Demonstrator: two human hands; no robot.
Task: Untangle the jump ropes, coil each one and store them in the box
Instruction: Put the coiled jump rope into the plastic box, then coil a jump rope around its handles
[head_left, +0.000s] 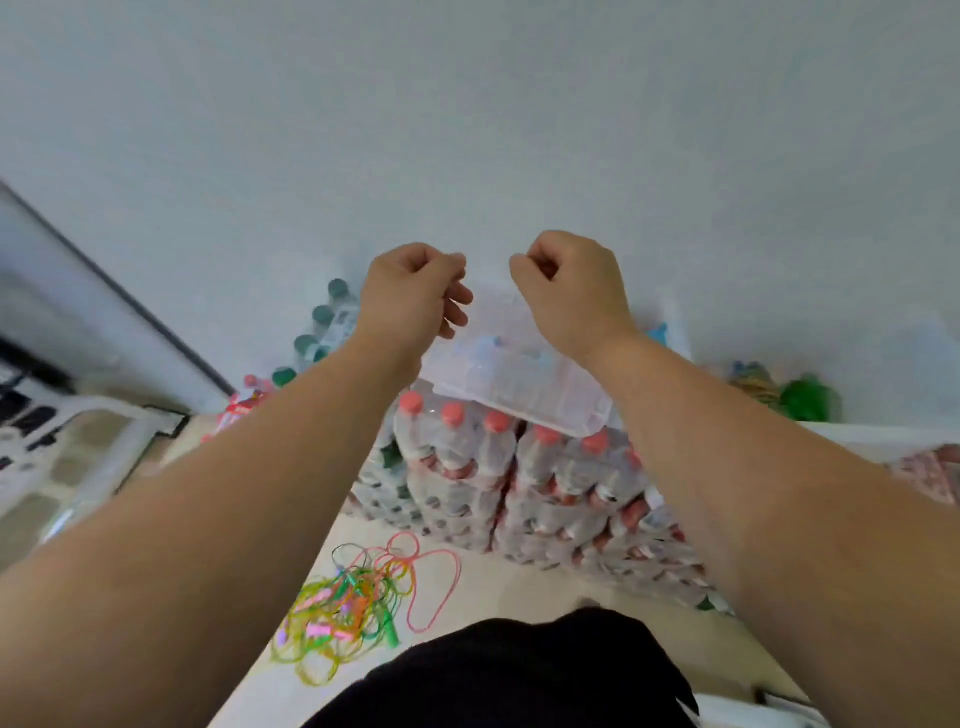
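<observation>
Over the stacked bottle packs (519, 467): left hand (415, 291) and right hand (571, 291) raised side by side, fingers curled in.

Left thumb set against the bent forefinger, lower fingers looser; right bunched almost to a fist, thumb meeting forefinger; cannot tell whether either pinches anything. Just behind and below both hands, a clear plastic box (519, 379), lying tilted on top of the shrink-wrapped packs of red-capped bottles, stacked against the white wall (467, 130). Down on the pale floor (493, 582), near the front left foot of the stack: jump ropes (348, 608) in one tangled heap of yellow-green, pink and green strands, one pink loop trailing toward the packs, well apart from both hands and from the box. Along the floor's far edge, green-capped bottles (322, 317) left of the stack.
</observation>
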